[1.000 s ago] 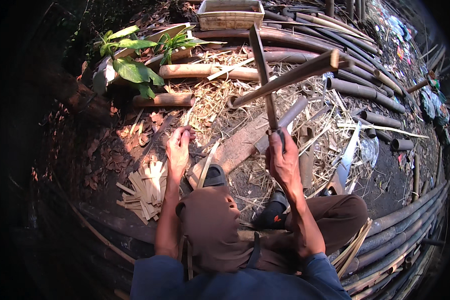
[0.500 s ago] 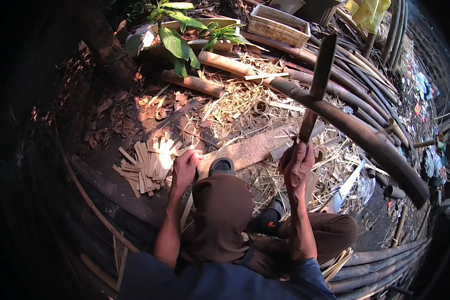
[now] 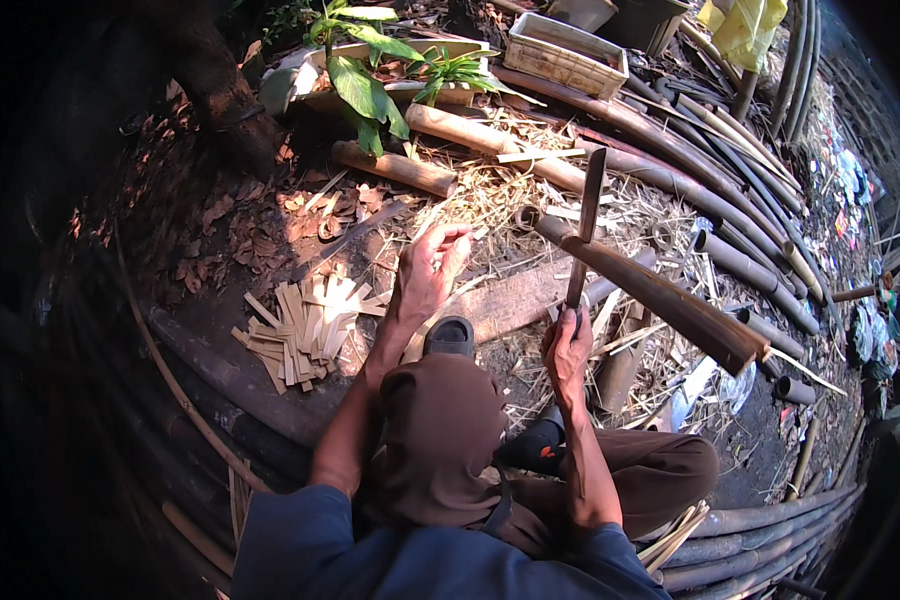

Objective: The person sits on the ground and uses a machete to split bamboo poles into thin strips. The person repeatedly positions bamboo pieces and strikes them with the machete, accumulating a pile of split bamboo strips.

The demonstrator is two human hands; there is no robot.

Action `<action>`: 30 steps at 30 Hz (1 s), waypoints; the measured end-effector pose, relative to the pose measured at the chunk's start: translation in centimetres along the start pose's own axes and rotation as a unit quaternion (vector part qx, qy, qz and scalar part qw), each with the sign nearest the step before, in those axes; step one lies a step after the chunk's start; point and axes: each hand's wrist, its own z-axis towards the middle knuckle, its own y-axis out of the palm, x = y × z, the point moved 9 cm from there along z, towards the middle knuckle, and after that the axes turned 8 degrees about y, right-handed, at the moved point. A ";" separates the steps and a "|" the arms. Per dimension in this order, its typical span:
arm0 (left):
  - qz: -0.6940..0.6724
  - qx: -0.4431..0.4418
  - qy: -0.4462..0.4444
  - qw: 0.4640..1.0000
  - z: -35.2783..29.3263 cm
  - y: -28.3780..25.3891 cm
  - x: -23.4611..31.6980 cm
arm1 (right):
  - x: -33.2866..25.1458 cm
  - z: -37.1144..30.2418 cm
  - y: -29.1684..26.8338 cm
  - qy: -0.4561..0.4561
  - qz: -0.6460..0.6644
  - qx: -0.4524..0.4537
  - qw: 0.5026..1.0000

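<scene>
My right hand (image 3: 567,345) grips the handle of a machete (image 3: 591,195), its dark blade pointing up and away. Across the blade lies a length of bamboo (image 3: 660,292), slanting down to the right; its near end looks split. Whether the blade is lodged in the bamboo or only crosses it, I cannot tell. My left hand (image 3: 430,275) is raised over the left part of a wooden board (image 3: 515,300), fingers loosely curled and thumb apart, with nothing visible in it. My sandalled foot (image 3: 449,336) is by the board's near edge.
Left of the board lies a heap of short pale bamboo strips (image 3: 305,330). Shavings (image 3: 480,205) litter the ground beyond. Long bamboo poles (image 3: 670,180) curve along the right. Behind stand a potted plant (image 3: 365,95) and a dirty white crate (image 3: 560,60).
My left hand has risen off the board's left end and moved right and away. The machete and the bamboo have shifted left and lower, with the bamboo turned.
</scene>
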 end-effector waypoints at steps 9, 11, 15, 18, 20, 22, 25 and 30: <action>0.100 -0.091 0.150 0.979 1.8 8.6 -2.4 | 10.6 -0.8 3.9 0.098 -0.203 -0.044 0.973; 0.058 -0.098 0.169 0.979 3.0 10.2 -1.8 | 11.0 -1.0 3.6 0.116 -0.222 -0.036 0.967; 0.128 -0.044 0.131 0.982 4.1 8.5 -3.4 | 11.3 -1.6 4.0 0.144 -0.208 -0.057 0.966; -0.143 -0.025 0.065 0.987 3.8 7.8 -3.3 | 15.2 -2.5 6.3 0.349 0.138 -0.175 0.910; -0.134 -0.008 0.042 0.990 3.4 6.1 -3.5 | 14.6 -2.5 5.9 0.371 0.176 -0.196 0.890; -0.030 -0.017 0.064 0.997 3.4 4.9 -3.5 | 13.4 -2.2 5.3 0.331 0.094 -0.170 0.923; 0.180 0.018 0.197 0.963 2.8 3.1 -0.5 | 8.0 -2.9 6.0 0.189 -0.099 -0.116 0.970; 0.208 0.025 0.200 0.957 2.4 6.7 0.9 | 14.4 -2.6 2.8 0.097 -0.191 -0.028 0.976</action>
